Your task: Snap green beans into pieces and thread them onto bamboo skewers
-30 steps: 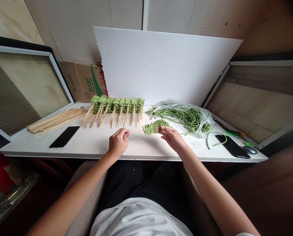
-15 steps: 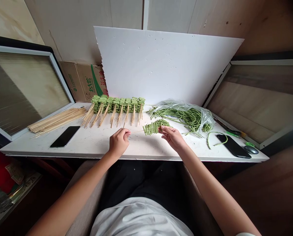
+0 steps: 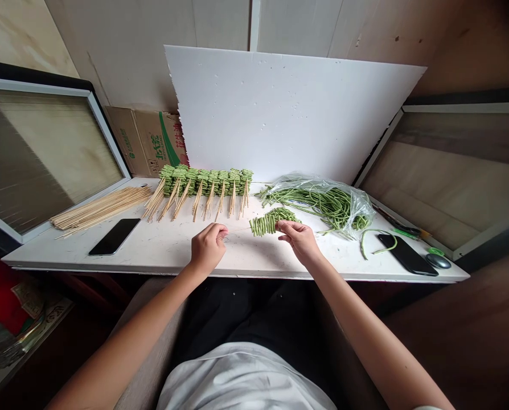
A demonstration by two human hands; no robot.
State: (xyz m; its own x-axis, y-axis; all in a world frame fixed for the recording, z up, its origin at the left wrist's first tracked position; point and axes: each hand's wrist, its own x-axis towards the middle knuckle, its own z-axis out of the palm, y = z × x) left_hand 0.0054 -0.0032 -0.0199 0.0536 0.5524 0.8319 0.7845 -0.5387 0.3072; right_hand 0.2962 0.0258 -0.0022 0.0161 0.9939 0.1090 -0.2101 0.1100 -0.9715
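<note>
My left hand (image 3: 209, 246) is closed in a pinch round the left end of a thin bamboo skewer (image 3: 238, 229). Cut long bean pieces (image 3: 263, 225) sit side by side across the skewer, above the table. At the right end of that row, the fingertips of my right hand (image 3: 299, 239) are pinched on a bean piece, mostly hidden by the fingers. Just behind lies a heap of cut bean pieces (image 3: 285, 213), partly covered by the skewered row.
Finished bean skewers (image 3: 207, 182) stand stacked at the back, left of a plastic bag of whole long beans (image 3: 323, 199). Loose bamboo skewers (image 3: 101, 208) and a phone (image 3: 114, 237) are on the left. Another phone (image 3: 406, 254) and a mouse (image 3: 438, 261) lie right.
Both hands keep nearly the same place and grip on the skewer and beans. The whole view has shifted very slightly.
</note>
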